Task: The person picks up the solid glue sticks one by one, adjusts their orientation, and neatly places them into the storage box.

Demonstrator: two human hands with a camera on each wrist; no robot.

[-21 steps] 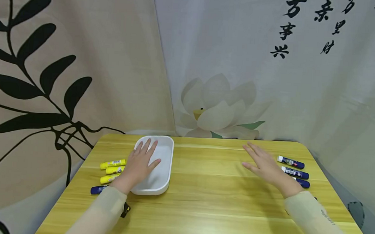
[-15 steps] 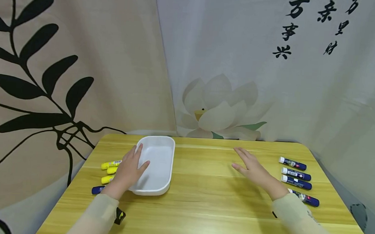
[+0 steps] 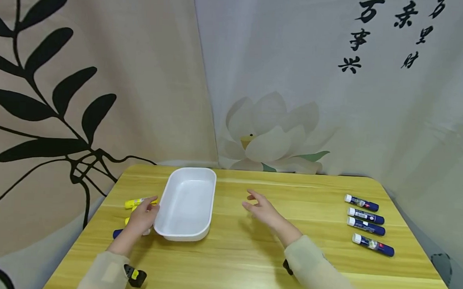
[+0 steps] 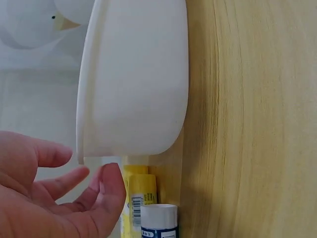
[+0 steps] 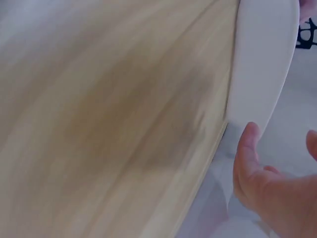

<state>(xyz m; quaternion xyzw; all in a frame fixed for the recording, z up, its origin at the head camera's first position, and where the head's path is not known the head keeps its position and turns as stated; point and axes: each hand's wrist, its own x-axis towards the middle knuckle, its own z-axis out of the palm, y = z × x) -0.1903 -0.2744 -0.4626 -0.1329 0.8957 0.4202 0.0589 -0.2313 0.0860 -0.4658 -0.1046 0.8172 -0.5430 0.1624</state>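
A white rectangular tray (image 3: 186,203) stands at the left-middle of the table. My left hand (image 3: 142,216) is beside its left rim, fingers loosely bent. In the left wrist view, that hand's thumb (image 4: 54,153) and fingers come right up to the tray's rim. Partly hidden behind the left hand lie yellow glue sticks (image 3: 134,203) and a blue one (image 3: 117,233). My right hand (image 3: 265,211) hovers over the table right of the tray, fingers loosely spread, holding nothing. In the right wrist view, a fingertip of it overlaps the end of the tray (image 5: 262,59).
Several blue glue sticks with white caps, one of them a front blue glue stick (image 3: 373,245), lie in a column on the right of the wooden table (image 3: 224,275). A printed curtain (image 3: 160,71) hangs behind the table's far edge.
My left hand has moved from over the tray to its left side. My right hand has moved left from near the blue glue sticks toward the tray, uncovering them.
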